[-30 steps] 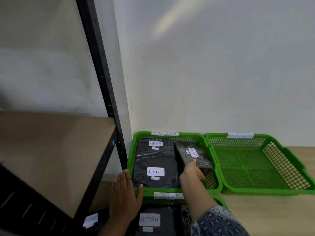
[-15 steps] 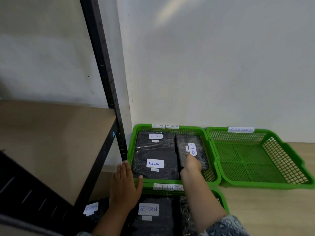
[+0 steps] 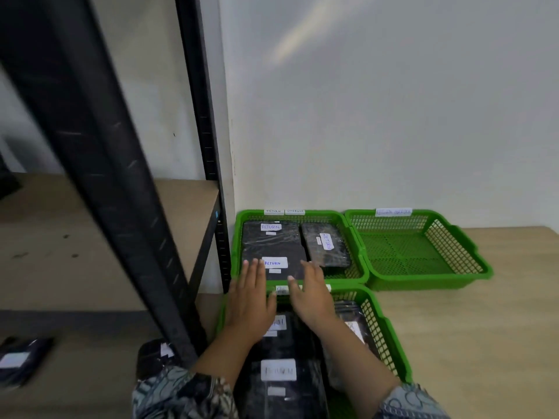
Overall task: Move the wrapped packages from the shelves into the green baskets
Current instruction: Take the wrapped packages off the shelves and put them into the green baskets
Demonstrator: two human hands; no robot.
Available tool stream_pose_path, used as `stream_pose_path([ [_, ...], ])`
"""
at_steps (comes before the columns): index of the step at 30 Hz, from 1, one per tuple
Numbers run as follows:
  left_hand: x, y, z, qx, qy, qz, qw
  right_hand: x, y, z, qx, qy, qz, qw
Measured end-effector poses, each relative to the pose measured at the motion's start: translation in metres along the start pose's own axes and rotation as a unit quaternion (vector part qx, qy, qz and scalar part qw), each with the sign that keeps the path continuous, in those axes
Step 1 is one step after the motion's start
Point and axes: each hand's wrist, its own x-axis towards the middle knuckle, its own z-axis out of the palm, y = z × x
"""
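Three black wrapped packages with white RETURN labels lie flat in the far left green basket (image 3: 239, 237); the right-hand package (image 3: 328, 246) lies lengthwise. My left hand (image 3: 249, 300) and my right hand (image 3: 308, 294) hover with straight fingers over the near rim of that basket, holding nothing. Below them the near green basket (image 3: 382, 331) holds more labelled black packages (image 3: 279, 373). Another wrapped package (image 3: 21, 359) lies on the lower shelf at far left.
An empty green basket (image 3: 423, 249) with a white label stands to the right on the wooden floor. The black shelf posts (image 3: 208, 131) and a brown shelf board (image 3: 45, 237) fill the left. A white wall closes the back.
My right hand let go of the lengthwise package, which now lies flat in the basket, and drew back beside my left hand. The camera moved left and closer to the shelf post.
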Motion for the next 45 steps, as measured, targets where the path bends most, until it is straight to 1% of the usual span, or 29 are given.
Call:
stream_pose_path([
  [2, -0.025, 0.003, -0.01, 0.007, -0.02, 0.035, 0.999, -0.026, -0.002, 0.006, -0.046, -0.008, -0.02, 0.999],
  [5, -0.069, 0.001, -0.029, 0.007, -0.041, 0.073, 0.996, -0.066, -0.009, 0.015, -0.084, -0.012, -0.019, 0.996],
  [8, -0.113, -0.012, -0.04, 0.006, -0.036, 0.1, 0.994, -0.105, -0.017, 0.03, -0.116, -0.011, -0.022, 0.993],
  [11, -0.159, -0.034, -0.045, 0.0, -0.029, 0.121, 0.992, -0.143, -0.029, 0.051, -0.121, -0.011, -0.024, 0.992],
  [14, -0.2, -0.06, -0.051, -0.003, -0.035, 0.114, 0.993, -0.182, -0.044, 0.073, -0.13, -0.009, -0.043, 0.991],
  [18, -0.248, -0.099, -0.062, 0.0, -0.029, 0.097, 0.995, -0.223, -0.066, 0.103, -0.168, -0.024, -0.077, 0.983],
  [20, -0.271, -0.117, -0.07, -0.007, -0.024, 0.077, 0.997, -0.24, -0.079, 0.119, -0.172, -0.04, -0.096, 0.98],
  [23, -0.298, -0.145, -0.08, 0.021, -0.015, 0.039, 0.999, -0.262, -0.097, 0.142, -0.179, -0.063, -0.126, 0.974],
  [24, -0.306, -0.155, -0.081, 0.034, 0.001, 0.025, 0.999, -0.268, -0.103, 0.15, -0.181, -0.07, -0.133, 0.972],
  [25, -0.315, -0.164, -0.083, 0.026, -0.009, 0.015, 1.0, -0.274, -0.108, 0.157, -0.182, -0.079, -0.14, 0.97],
  [26, -0.322, -0.172, -0.082, 0.028, 0.001, 0.01, 1.0, -0.279, -0.113, 0.164, -0.181, -0.091, -0.144, 0.969],
  [27, -0.328, -0.179, -0.084, 0.023, -0.005, 0.001, 1.0, -0.283, -0.117, 0.171, -0.18, -0.101, -0.149, 0.967],
  [30, -0.337, -0.201, -0.085, 0.028, 0.016, -0.026, 0.999, -0.289, -0.128, 0.19, -0.189, -0.125, -0.164, 0.96],
  [32, -0.338, -0.215, -0.083, 0.023, 0.0, -0.04, 0.999, -0.287, -0.133, 0.2, -0.191, -0.134, -0.17, 0.957],
  [35, -0.329, -0.234, -0.077, 0.023, 0.01, -0.048, 0.999, -0.277, -0.138, 0.214, -0.189, -0.147, -0.169, 0.956],
  [37, -0.318, -0.241, -0.076, 0.031, -0.017, -0.055, 0.998, -0.266, -0.138, 0.221, -0.19, -0.16, -0.163, 0.955],
  [40, -0.296, -0.254, -0.068, 0.024, -0.019, -0.055, 0.998, -0.239, -0.133, 0.231, -0.203, -0.177, -0.152, 0.951],
  [42, -0.281, -0.261, -0.061, 0.039, -0.048, -0.054, 0.997, -0.219, -0.128, 0.239, -0.205, -0.184, -0.135, 0.952],
  [45, -0.253, -0.278, -0.041, 0.049, -0.052, -0.044, 0.996, -0.188, -0.116, 0.255, -0.21, -0.186, -0.107, 0.954],
])
